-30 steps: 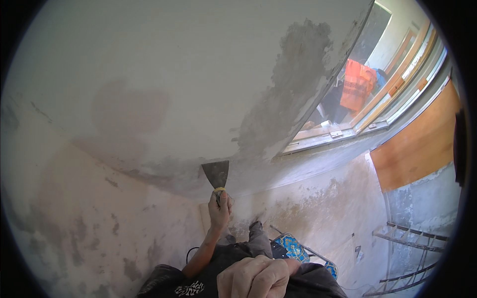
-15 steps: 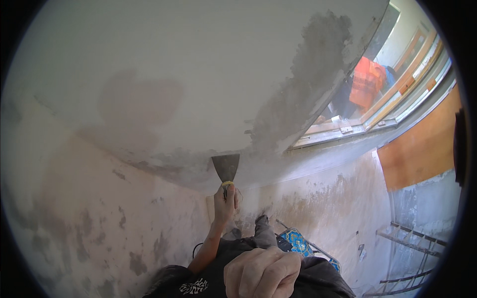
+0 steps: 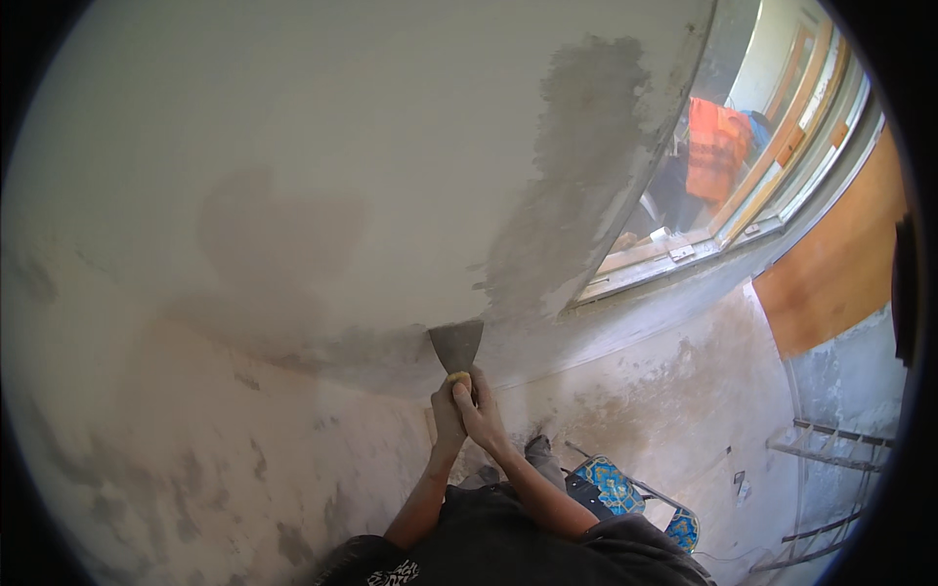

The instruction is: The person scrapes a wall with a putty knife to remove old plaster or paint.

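Observation:
A wide putty knife [image 3: 456, 344] points away from me, its grey blade edge at the lower part of the pale wall [image 3: 391, 146]. My left hand [image 3: 448, 412] is wrapped round its handle. Beside it, my right hand [image 3: 482, 408] is closed on the same handle, with the fingers of both hands pressed together. Most of the handle is hidden; a yellowish part shows at the base of the blade. A darker grey patch of plaster [image 3: 586, 127] runs up the wall beside the window.
At the right is a window [image 3: 723, 234] with a wooden frame; orange clothing [image 3: 716, 146] shows through it. An orange-brown panel [image 3: 831, 264] hangs beyond. A chair with blue patterned fabric [image 3: 611, 485] stands at my right, and a metal ladder-like frame [image 3: 831, 457] farther right. The floor is stained.
My right hand has moved from close in front of my chest up to the putty knife and taken hold of its handle beside the left. The view has shifted slightly.

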A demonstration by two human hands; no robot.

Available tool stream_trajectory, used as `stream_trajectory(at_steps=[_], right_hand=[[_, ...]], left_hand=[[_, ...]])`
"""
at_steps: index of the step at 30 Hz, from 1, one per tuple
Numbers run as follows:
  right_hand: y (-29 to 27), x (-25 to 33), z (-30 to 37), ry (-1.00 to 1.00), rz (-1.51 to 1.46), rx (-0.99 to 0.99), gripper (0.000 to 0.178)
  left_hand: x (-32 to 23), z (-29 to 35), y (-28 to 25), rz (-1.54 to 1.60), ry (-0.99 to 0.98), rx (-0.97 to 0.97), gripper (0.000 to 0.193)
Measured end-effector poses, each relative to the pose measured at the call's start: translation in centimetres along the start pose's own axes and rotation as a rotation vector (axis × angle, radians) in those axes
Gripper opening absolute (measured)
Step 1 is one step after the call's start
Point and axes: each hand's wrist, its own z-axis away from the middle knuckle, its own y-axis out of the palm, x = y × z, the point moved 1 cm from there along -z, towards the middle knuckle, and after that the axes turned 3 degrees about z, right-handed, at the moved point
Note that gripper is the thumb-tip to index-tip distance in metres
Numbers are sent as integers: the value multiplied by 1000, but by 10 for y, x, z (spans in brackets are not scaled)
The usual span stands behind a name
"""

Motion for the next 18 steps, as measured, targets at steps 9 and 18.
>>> stream_trajectory(at_steps=[9, 18], right_hand=[[1, 8, -11, 54, -47, 163, 38], [-2, -8, -29, 87, -80, 215, 35]], left_hand=[[0, 0, -4, -278, 207, -88, 19], [-10, -16, -10, -269, 145, 26, 39]])
